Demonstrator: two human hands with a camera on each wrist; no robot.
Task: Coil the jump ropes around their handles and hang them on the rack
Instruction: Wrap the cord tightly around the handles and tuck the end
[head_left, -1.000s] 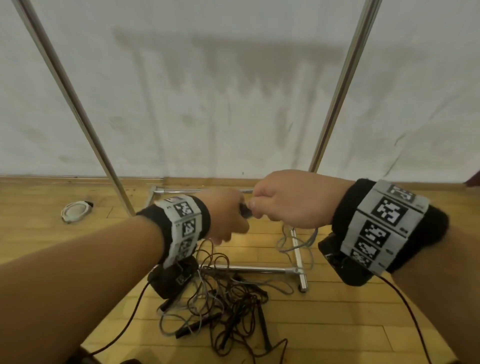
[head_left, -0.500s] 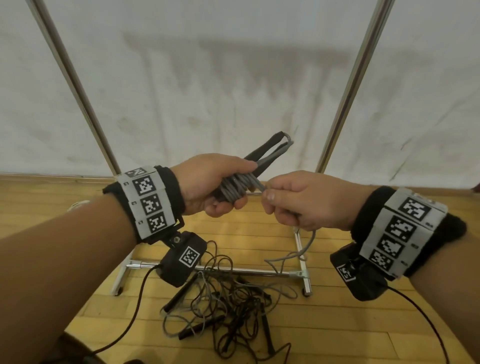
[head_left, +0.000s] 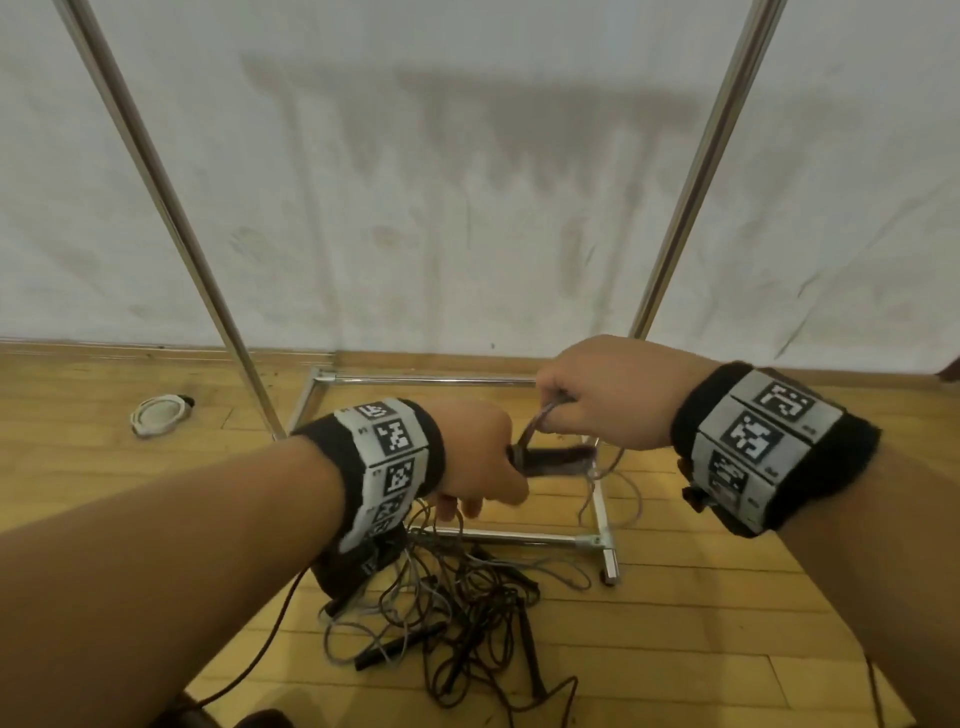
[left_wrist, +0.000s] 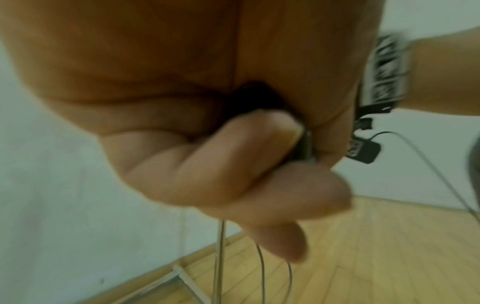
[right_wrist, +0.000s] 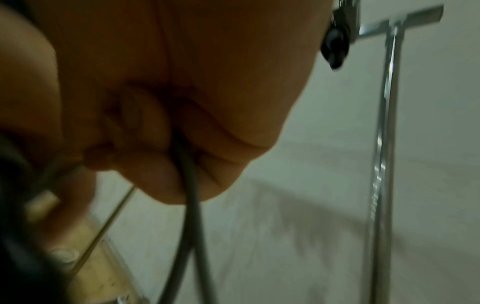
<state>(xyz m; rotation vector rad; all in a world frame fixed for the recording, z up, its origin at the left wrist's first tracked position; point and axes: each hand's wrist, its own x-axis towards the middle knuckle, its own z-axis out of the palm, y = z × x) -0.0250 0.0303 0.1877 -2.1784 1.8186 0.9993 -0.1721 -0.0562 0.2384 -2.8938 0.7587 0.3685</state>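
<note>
We see the left hand (head_left: 478, 457) curled around the dark handles (head_left: 553, 461), which jut toward the right hand (head_left: 597, 397), blurred. The right hand pinches the grey rope (head_left: 543, 415) just above those handles; in its wrist view the cord (right_wrist: 191, 197) runs down out of closed fingers (right_wrist: 145, 131). Slack hangs below the right hand. Below the left hand, a tangle of ropes (head_left: 467, 603) lies on the floor (head_left: 727, 623) beside the rack (head_left: 696, 171) base.
</note>
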